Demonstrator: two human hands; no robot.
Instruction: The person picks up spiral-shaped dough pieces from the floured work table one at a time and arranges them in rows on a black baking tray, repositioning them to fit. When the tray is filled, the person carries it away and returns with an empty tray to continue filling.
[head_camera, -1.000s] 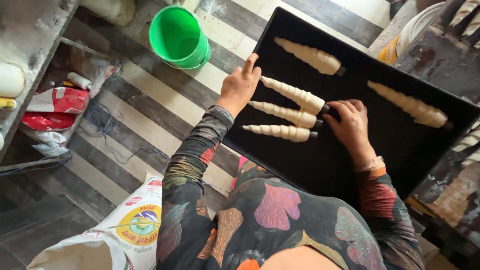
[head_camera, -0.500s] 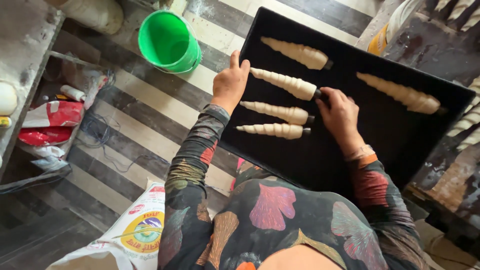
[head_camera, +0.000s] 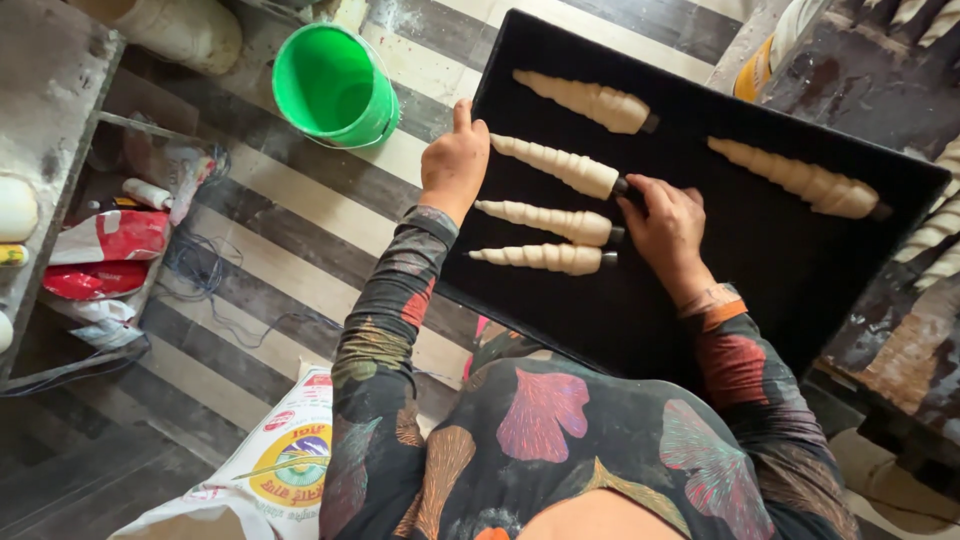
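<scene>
We rest our left hand (head_camera: 455, 160) on the black tray's (head_camera: 760, 270) left edge; our right hand (head_camera: 665, 225) touches a dough cone's (head_camera: 555, 165) dark end. A green bucket (head_camera: 330, 85) stands far left.

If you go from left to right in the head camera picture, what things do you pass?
Red bag → green bucket → left hand → right hand → lone dough cone at the tray's right.
</scene>
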